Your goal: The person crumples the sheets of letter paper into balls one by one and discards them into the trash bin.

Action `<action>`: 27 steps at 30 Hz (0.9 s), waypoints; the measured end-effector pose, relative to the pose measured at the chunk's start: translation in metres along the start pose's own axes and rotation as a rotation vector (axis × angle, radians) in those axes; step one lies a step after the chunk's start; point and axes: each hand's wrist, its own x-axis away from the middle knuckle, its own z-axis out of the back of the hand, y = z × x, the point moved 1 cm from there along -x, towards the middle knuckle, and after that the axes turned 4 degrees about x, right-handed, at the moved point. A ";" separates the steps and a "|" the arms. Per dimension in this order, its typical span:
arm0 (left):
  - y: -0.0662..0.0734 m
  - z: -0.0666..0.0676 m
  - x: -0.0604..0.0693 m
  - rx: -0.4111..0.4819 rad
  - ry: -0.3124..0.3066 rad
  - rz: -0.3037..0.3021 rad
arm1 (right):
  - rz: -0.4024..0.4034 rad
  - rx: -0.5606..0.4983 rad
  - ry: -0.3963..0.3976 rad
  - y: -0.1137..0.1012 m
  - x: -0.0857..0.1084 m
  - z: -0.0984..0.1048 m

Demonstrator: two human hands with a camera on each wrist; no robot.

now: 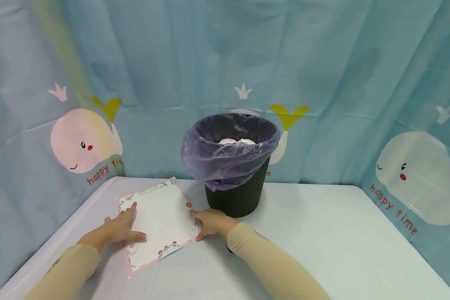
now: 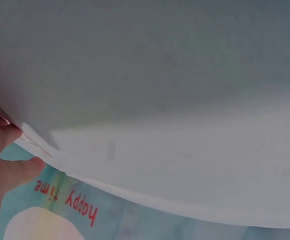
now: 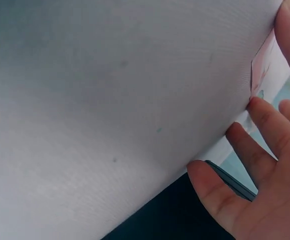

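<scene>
A white sheet of paper [image 1: 163, 216] with a pink, cartoon-printed border lies slanted on the left part of the white table. On its left edge rests my left hand [image 1: 116, 229], fingers stretched forward and thumb spread over the white middle. My right hand [image 1: 211, 223] touches the opposite edge near the bin, thumb and fingers apart. In the right wrist view, the fingertips of the right hand [image 3: 270, 165] meet the tabletop, and a strip of pink border [image 3: 260, 70] shows beside them. The left wrist view catches only part of the left hand [image 2: 7, 160] at the paper's edge.
A black ribbed bin [image 1: 238, 198] stands just behind my right hand. A purple plastic bag [image 1: 228, 160] lines it and folds over its rim, with pale crumpled pieces [image 1: 236, 141] inside. A blue whale-print curtain [image 1: 322, 83] surrounds the white table [image 1: 322, 241].
</scene>
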 end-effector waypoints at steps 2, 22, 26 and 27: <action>0.009 -0.001 -0.001 0.023 -0.014 -0.004 | -0.003 -0.023 0.007 0.001 0.001 0.000; 0.112 -0.025 -0.021 0.990 -0.053 -0.056 | 0.166 0.108 0.064 0.003 0.002 0.002; 0.112 -0.026 -0.022 1.005 0.084 0.000 | 0.142 0.109 0.022 0.004 0.002 0.001; 0.110 -0.025 -0.021 0.975 0.120 0.029 | 0.139 0.093 0.013 0.006 0.002 0.000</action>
